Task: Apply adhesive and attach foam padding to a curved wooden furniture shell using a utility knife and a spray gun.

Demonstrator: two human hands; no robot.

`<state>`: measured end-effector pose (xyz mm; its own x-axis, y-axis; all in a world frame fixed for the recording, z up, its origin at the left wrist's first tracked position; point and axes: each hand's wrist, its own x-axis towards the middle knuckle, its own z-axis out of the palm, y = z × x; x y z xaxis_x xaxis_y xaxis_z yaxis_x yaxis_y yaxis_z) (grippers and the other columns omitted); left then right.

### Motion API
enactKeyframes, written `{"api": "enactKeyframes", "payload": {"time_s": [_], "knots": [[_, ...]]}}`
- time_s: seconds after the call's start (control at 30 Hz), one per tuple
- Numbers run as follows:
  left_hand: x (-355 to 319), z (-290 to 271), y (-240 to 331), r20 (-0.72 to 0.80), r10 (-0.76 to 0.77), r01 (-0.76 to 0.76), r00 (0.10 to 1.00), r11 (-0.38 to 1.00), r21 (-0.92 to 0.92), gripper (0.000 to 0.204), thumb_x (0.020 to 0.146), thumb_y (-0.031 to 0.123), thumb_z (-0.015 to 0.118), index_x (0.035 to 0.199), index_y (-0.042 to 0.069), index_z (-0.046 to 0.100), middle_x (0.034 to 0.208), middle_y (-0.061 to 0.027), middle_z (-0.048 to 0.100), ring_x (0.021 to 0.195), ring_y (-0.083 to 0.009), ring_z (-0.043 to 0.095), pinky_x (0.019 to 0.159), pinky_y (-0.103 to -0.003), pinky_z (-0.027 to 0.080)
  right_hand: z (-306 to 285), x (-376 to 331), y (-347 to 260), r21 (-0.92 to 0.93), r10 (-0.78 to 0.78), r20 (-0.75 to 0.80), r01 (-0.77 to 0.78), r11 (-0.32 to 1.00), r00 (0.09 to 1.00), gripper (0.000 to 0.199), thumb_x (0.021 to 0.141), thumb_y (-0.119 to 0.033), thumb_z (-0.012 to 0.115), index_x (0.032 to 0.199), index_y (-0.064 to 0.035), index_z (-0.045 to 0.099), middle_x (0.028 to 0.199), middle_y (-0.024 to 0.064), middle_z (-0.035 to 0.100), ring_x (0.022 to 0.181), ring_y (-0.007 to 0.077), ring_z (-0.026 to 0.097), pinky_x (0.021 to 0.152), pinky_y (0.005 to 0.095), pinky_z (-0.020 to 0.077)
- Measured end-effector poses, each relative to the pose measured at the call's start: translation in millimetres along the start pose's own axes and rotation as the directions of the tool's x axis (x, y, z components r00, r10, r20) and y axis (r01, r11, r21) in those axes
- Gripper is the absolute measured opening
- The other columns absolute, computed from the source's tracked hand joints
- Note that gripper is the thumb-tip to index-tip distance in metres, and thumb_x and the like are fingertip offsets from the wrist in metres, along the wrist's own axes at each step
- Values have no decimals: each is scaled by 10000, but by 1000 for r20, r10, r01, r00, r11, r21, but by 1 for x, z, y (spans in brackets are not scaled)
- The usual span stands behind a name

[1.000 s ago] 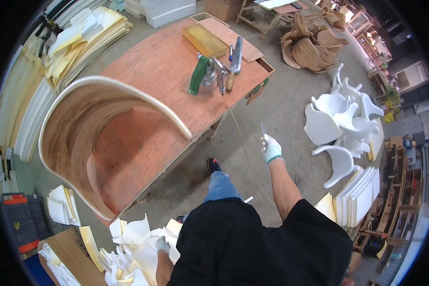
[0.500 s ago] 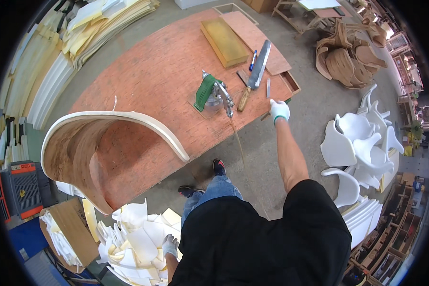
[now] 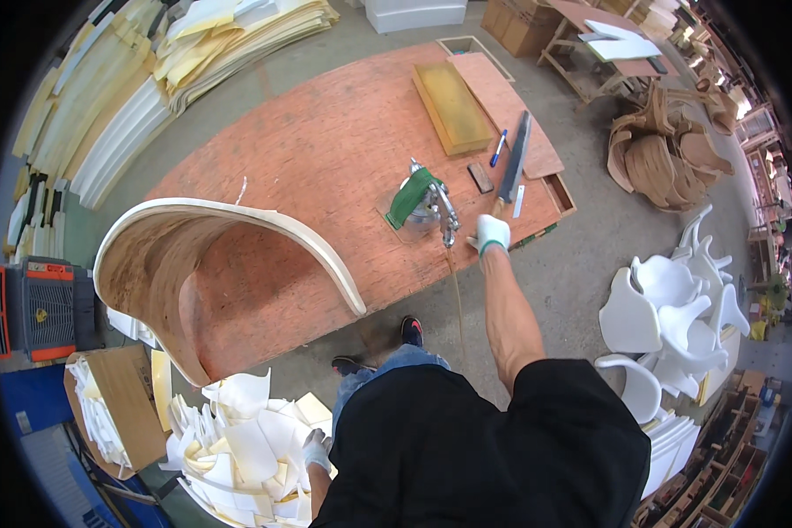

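The long-bladed knife [image 3: 516,160] is just right of the spray gun [image 3: 447,215], right hand [image 3: 490,233] wrapped round its handle [image 3: 498,209]. Yellow block [image 3: 451,107]'s behind the gun, curved wooden shell [image 3: 150,255] left. Left hand [image 3: 317,450]'s well nearside; can't tell its fingers.

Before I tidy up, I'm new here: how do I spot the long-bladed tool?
Find the big reddish wooden table, then the green-wrapped spray gun. Right of that, the long-bladed tool points away from the person, its wooden handle mostly covered by the gloved right hand. Its broad grey blade is far longer than the blue pen beside it.
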<state>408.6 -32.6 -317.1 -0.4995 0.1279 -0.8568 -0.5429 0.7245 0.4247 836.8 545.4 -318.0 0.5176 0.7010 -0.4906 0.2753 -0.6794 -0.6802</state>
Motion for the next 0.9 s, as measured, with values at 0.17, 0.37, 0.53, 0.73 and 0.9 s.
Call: {"api": "enactKeyframes", "payload": {"time_s": [0.17,0.37,0.53,0.73,0.9], "knots": [[-15,3,-18,-72,4,3,997,995,99,478,961,156,654,1349,-94,529,1188,-184,640,1052,-297,655,869,-382,580,-38,-102,-55,-84,-251,-392,237,968,885,414,885,-355,605,1080,10,601,978,272,704,941,446,677,855,511,517],[-11,-34,-46,44,18,-29,999,964,264,434,943,184,683,1302,-39,584,1162,-137,651,996,-285,655,821,-395,569,-1,-8,-109,-277,-717,-161,666,693,679,615,960,-454,571,1410,-49,467,1090,262,695,1009,439,673,893,513,516],[-23,-29,-9,-51,-98,99,994,995,27,474,975,208,634,1396,31,504,1193,-108,630,941,-268,651,748,-385,554,6,37,-146,-523,-553,164,547,653,817,638,1011,-467,449,1470,-30,380,1088,272,693,1014,437,676,883,539,517],[-9,-27,17,-17,-135,136,991,984,112,436,986,214,612,1377,43,524,1236,-123,618,963,-274,650,754,-379,555,-46,-40,-76,-492,-470,313,564,664,826,459,1004,-450,469,1201,-37,504,1036,321,674,984,501,644,892,569,496],[11,-11,22,-7,-133,133,991,990,38,437,983,207,620,1380,52,528,1219,-132,626,997,-280,643,796,-375,568,-151,-151,15,-317,-409,305,497,808,860,459,939,-431,663,1191,-62,559,933,239,706,846,418,704,722,486,553]]}}
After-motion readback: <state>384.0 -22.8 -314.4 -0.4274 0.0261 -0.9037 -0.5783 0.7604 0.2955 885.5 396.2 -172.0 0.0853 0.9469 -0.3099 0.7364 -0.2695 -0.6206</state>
